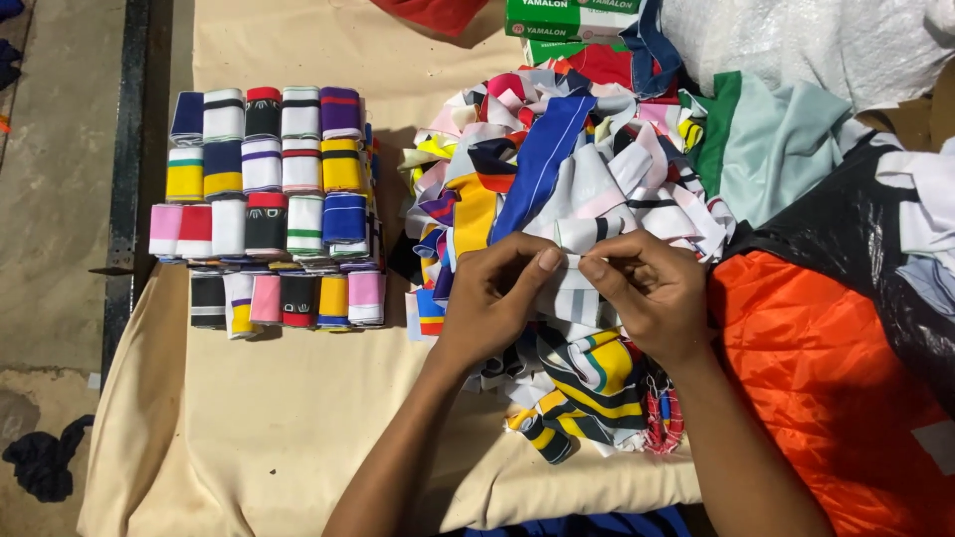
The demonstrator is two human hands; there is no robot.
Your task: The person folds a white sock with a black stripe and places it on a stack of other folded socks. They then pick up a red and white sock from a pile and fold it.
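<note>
My left hand (494,295) and my right hand (648,290) meet at the thumbs over a loose heap of striped fabric strips (557,179). Both pinch a white strip with dark stripes (577,239) between thumb and forefinger. More strips, yellow and black (587,383), lie under my wrists. To the left stand neat rows of folded striped strips (274,199), stacked in several rows on the cream cloth-covered table (279,428).
An orange padded sheet (816,388) and black plastic (856,239) lie at the right. Green cloth (766,139), green boxes (567,20) and white bagging (796,40) sit at the back. The table's left edge borders a concrete floor (50,199) with a dark rag (45,457).
</note>
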